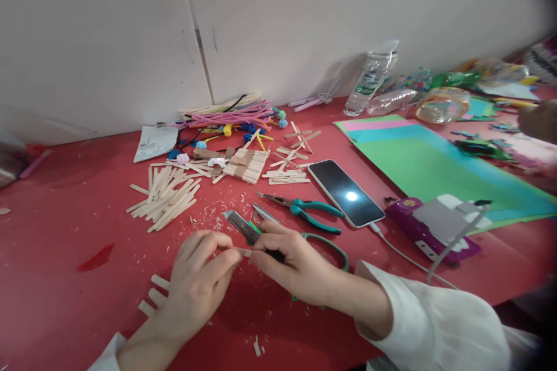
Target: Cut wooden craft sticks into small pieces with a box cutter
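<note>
My left hand (198,278) pinches one end of a small wooden stick piece (242,252) over the red table (65,301). My right hand (289,261) grips a utility knife (241,226), its blade angled up and left, right above the stick's other end. Both hands meet near the table's front middle. A few short cut stick pieces (153,295) lie just left of my left wrist, with wood shavings (209,221) scattered above the hands.
A pile of craft sticks (167,197), glued stick panels (246,165), pipe cleaners (230,116), teal pliers (304,211), green scissors (335,249), a phone (346,192) on a cable, coloured paper sheets (418,162), a purple case (430,232) and plastic bottles (369,78) surround the hands.
</note>
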The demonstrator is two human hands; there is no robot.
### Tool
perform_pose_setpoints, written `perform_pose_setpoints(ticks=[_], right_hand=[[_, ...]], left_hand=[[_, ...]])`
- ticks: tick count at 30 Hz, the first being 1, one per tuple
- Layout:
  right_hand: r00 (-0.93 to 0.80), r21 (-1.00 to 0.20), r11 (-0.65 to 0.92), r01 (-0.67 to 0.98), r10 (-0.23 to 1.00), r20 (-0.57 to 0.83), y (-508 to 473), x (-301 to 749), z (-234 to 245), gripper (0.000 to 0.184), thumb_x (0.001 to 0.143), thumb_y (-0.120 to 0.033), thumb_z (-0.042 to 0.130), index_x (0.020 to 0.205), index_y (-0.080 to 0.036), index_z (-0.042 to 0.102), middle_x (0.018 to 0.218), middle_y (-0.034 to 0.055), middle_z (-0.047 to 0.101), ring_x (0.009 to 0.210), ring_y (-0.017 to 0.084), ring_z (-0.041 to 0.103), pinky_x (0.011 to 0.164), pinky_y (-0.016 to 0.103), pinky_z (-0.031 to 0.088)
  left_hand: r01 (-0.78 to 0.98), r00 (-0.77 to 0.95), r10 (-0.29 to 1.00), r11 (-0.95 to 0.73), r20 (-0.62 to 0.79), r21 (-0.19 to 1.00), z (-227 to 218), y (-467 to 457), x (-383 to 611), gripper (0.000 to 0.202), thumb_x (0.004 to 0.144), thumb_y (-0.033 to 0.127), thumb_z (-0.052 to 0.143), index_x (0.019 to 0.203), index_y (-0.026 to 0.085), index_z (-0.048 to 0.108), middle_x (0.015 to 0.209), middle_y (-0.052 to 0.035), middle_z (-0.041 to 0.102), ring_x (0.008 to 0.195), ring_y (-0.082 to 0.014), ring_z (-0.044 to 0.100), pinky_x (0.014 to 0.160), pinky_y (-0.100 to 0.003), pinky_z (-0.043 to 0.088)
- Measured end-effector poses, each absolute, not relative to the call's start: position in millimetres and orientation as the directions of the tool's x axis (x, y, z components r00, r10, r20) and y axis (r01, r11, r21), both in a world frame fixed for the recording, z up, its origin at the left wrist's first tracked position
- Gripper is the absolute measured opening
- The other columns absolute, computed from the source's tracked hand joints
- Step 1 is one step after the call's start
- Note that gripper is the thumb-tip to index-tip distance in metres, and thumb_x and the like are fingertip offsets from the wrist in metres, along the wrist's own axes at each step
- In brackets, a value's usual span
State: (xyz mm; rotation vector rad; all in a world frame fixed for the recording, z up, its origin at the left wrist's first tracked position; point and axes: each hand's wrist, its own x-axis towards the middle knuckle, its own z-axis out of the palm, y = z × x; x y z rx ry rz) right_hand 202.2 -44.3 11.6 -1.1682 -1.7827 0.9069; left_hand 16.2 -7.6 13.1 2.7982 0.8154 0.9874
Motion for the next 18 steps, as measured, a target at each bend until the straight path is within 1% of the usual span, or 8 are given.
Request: perform_pose_setpoints(ticks=[2, 6, 9, 13, 18], right_hand=[[-0.249, -0.879, 0.308, 0.364, 0.942, 0.227, -44.2, 201.9, 10.9, 0.025, 0.086, -0.018, 0.047, 0.061, -0.019, 0.048, 0.063, -0.0019, 0.041, 0.066, 0.013, 0.044, 0.06, 0.026, 0.035], [-0.244, -0.881, 0.305, 0.361, 0.943, 0.227, -44.2, 201.6, 10.6, 0.028, 0.089, -0.022, 0.044, 0.061, -0.019, 0.047, 0.062, -0.0015, 0.042, 0.066, 0.014, 0.044, 0.06, 0.027, 0.035], [-0.243, -0.878, 0.305, 0.368, 0.944, 0.225, -44.2, 202.4, 11.3, 0.027, 0.089, -0.022, 0.044, 0.062, -0.02, 0.047, 0.061, -0.0013, 0.043, 0.067, 0.015, 0.044, 0.061, 0.027, 0.036], [-0.244, -0.876, 0.303, 0.375, 0.944, 0.222, -43.7, 203.3, 11.4, 0.028, 0.089, -0.023, 0.043, 0.062, -0.02, 0.046, 0.061, -0.0012, 0.044, 0.068, 0.015, 0.044, 0.062, 0.028, 0.036], [-0.245, -0.863, 0.302, 0.406, 0.945, 0.215, -45.8, 202.4, 11.6, 0.027, 0.089, -0.024, 0.044, 0.063, -0.02, 0.048, 0.063, -0.001, 0.043, 0.067, 0.015, 0.045, 0.062, 0.028, 0.037]], left_hand=[[0.462, 0.658, 0.504, -0.857, 0.56, 0.228, 12.9, -7.5, 16.5, 0.015, 0.087, 0.008, 0.049, 0.079, 0.019, 0.055, 0.078, -0.0015, 0.054, 0.073, -0.0153, 0.047, 0.068, -0.028, 0.039], [0.464, 0.607, 0.522, -0.845, 0.599, 0.265, 12.9, -6.2, 15.6, 0.01, 0.087, 0.012, 0.053, 0.08, 0.02, 0.053, 0.078, -0.0006, 0.056, 0.075, -0.0153, 0.049, 0.07, -0.028, 0.039], [0.481, 0.575, 0.536, -0.833, 0.618, 0.275, 12.0, -4.9, 14.6, 0.009, 0.086, 0.012, 0.055, 0.082, 0.02, 0.053, 0.08, -0.0009, 0.056, 0.078, -0.0156, 0.05, 0.072, -0.029, 0.04], [0.489, 0.578, 0.535, -0.832, 0.616, 0.264, 10.8, -4.6, 14.0, 0.007, 0.086, 0.013, 0.055, 0.087, 0.02, 0.054, 0.081, -0.0015, 0.056, 0.079, -0.016, 0.05, 0.073, -0.029, 0.04], [0.493, 0.587, 0.54, -0.83, 0.603, 0.262, 12.5, -6.0, 14.0, 0.007, 0.087, 0.013, 0.054, 0.086, 0.02, 0.055, 0.081, -0.0014, 0.057, 0.078, -0.016, 0.051, 0.073, -0.029, 0.04]])
